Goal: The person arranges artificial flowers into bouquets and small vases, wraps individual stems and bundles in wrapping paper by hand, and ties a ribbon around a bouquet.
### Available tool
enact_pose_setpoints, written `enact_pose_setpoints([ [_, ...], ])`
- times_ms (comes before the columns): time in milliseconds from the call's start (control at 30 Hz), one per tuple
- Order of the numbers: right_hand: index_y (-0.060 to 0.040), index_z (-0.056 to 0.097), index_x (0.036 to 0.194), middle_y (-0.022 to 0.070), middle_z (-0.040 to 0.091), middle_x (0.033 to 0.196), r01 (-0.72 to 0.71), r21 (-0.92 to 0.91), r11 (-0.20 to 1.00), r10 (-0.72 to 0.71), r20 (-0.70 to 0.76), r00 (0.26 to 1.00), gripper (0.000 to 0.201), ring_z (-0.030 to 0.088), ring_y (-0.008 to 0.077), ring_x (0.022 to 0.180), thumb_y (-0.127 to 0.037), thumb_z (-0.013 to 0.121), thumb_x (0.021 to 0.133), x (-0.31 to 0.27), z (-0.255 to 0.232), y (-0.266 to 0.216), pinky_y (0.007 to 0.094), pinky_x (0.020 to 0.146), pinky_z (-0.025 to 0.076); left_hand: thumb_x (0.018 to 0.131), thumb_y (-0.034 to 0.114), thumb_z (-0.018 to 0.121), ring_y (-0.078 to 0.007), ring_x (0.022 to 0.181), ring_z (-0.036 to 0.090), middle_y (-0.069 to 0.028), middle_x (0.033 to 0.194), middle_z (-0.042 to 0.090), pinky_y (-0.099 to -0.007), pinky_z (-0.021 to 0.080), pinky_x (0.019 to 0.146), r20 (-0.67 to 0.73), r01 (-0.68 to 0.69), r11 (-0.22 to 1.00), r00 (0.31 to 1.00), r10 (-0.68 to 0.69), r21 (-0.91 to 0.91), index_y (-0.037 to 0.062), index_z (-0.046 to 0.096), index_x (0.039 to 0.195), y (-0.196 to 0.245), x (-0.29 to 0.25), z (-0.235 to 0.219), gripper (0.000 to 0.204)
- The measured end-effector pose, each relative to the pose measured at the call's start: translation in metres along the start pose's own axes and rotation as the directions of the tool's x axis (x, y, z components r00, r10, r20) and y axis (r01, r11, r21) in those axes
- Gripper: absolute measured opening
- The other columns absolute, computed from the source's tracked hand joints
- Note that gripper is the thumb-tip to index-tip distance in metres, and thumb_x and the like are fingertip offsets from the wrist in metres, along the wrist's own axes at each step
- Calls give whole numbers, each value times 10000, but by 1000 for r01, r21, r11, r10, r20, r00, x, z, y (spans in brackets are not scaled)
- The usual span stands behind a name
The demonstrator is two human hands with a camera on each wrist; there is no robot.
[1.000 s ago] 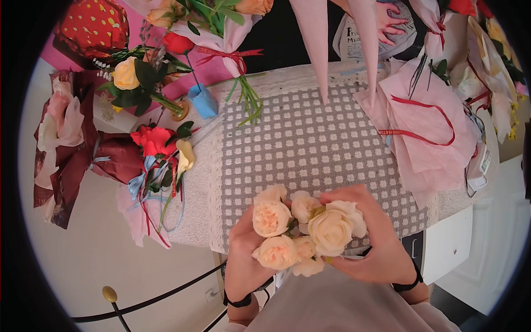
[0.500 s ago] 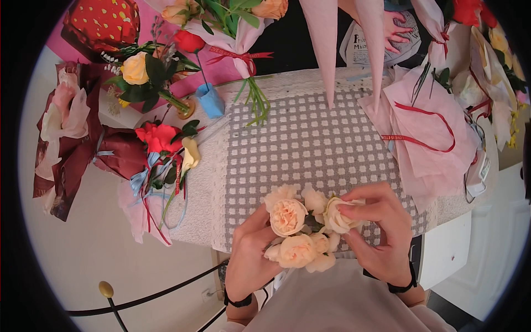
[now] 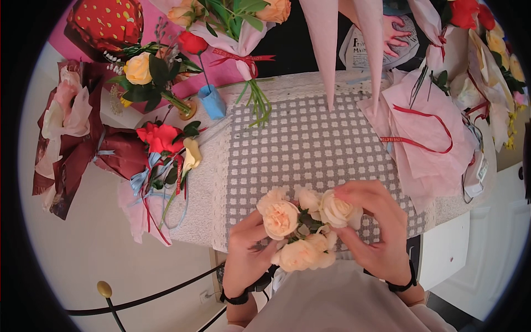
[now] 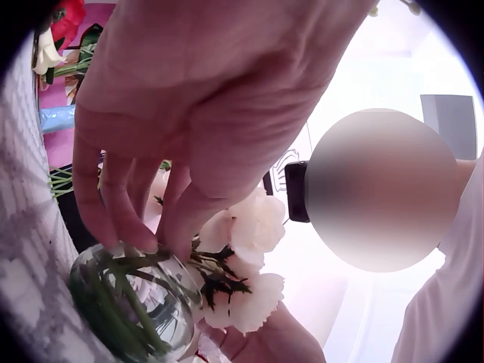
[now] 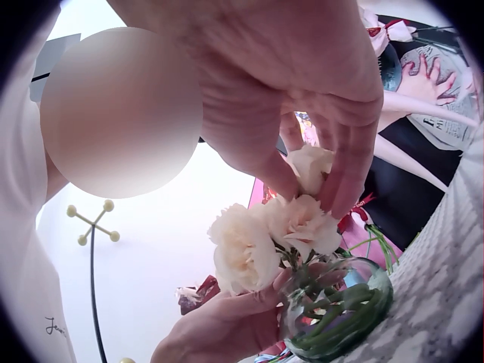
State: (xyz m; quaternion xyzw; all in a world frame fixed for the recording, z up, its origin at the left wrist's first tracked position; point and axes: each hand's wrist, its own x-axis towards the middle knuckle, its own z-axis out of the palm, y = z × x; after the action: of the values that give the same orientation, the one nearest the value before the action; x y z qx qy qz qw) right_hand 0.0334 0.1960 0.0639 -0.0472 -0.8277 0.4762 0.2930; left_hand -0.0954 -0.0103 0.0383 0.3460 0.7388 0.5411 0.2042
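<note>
Peach-cream flowers [image 3: 280,217] stand in a round glass vase [image 5: 340,321], their green stems bent inside it. My left hand [image 3: 246,254] holds the vase at its neck, with fingertips at the rim in the left wrist view. From the other side, my right hand [image 3: 381,229] pinches a cream rose [image 3: 338,208] between thumb and fingers. That rose sits at the right of the bunch, above the other heads in the right wrist view. The flowers hide the vase in the head view.
A grey and white checked cloth [image 3: 310,149] covers the table. To the left lie a dark red wrapped bouquet [image 3: 119,155], a red flower [image 3: 160,137] and a blue holder [image 3: 211,102]. Pink wrapping sheets [image 3: 426,149] with red ribbon lie right; pink paper cones [image 3: 321,50] hang toward the cloth.
My right hand has gone from cupping the bunch's right side to pinching the cream rose, which has shifted slightly up and left since. My left hand stays at the vase.
</note>
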Motion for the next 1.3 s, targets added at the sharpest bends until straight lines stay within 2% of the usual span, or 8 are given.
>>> enact_pose_setpoints([
  [300, 16, 521, 1481, 209, 571, 1439, -131, 117, 985, 124, 66, 990, 792, 671, 268, 1042, -56, 895, 788, -19, -20, 7, 341, 833, 570, 821, -76, 794, -255, 1112, 743, -161, 1266, 750, -361, 608, 939, -35, 54, 979, 997, -62, -195, -6, 778, 1163, -3, 1, 2, 349],
  [567, -41, 500, 1531, 231, 460, 1531, 13, 50, 999, -22, 182, 983, 993, 637, 304, 1142, -243, 993, 694, -23, -26, 5, 412, 918, 562, 797, 4, 851, -237, 1172, 697, -167, 1324, 711, -372, 560, 1009, 33, -16, 987, 999, 21, -162, -43, 672, 1332, -16, -3, -3, 566],
  [733, -74, 522, 1535, 259, 435, 1553, 108, -12, 994, -105, 148, 983, 983, 593, 372, 1260, -224, 988, 683, -32, -21, 11, 460, 976, 546, 758, 92, 886, -241, 1211, 655, -145, 1408, 641, -378, 510, 1067, 87, 101, 966, 993, -83, -238, -47, 545, 1467, -24, -9, 1, 799],
  [800, -85, 527, 1537, 268, 427, 1561, 167, -54, 984, -158, 147, 976, 973, 576, 394, 1291, -202, 980, 685, -30, -20, 10, 469, 989, 541, 753, 151, 932, -252, 1326, 600, -149, 1480, 596, -400, 464, 1121, 84, 40, 985, 996, -26, -167, 22, 577, 1465, -22, -3, 9, 806],
  [933, -94, 518, 1549, 273, 392, 1587, 167, -70, 984, -149, 214, 966, 960, 532, 441, 1331, -111, 949, 692, -22, -12, 8, 493, 1040, 514, 749, 189, 930, -266, 1324, 593, -156, 1500, 576, -399, 459, 1113, 123, -147, 989, 982, 143, 24, 27, 531, 1504, -28, 3, 21, 869],
  [1000, -92, 520, 1548, 272, 379, 1595, 151, -51, 987, -136, 232, 963, 952, 519, 449, 1346, -83, 941, 694, -16, -12, 7, 491, 1060, 501, 743, 188, 922, -280, 1292, 610, -157, 1496, 579, -390, 468, 1096, 121, -11, 999, 993, 17, -47, 31, 519, 1506, -30, -1, 23, 876],
  [1167, -80, 384, 1618, 232, 295, 1653, 189, -65, 980, -178, 151, 972, 1075, 414, 421, 1450, -51, 939, 697, 1, -17, 3, 459, 1106, 470, 709, 255, 979, -165, 1074, 721, -106, 1144, 775, -342, 541, 981, 9, -85, 988, 996, 87, -129, -14, 693, 1266, 3, 11, 18, 681],
  [1300, -83, 326, 1626, 194, 299, 1656, 153, -24, 988, -152, 46, 987, 1090, 395, 378, 1477, -37, 926, 717, 5, -20, 1, 455, 1112, 473, 708, 265, 985, -148, 1087, 694, -102, 1166, 761, -333, 518, 1016, 79, -70, 997, 994, 71, -15, -17, 696, 1279, 3, 14, 8, 699],
])
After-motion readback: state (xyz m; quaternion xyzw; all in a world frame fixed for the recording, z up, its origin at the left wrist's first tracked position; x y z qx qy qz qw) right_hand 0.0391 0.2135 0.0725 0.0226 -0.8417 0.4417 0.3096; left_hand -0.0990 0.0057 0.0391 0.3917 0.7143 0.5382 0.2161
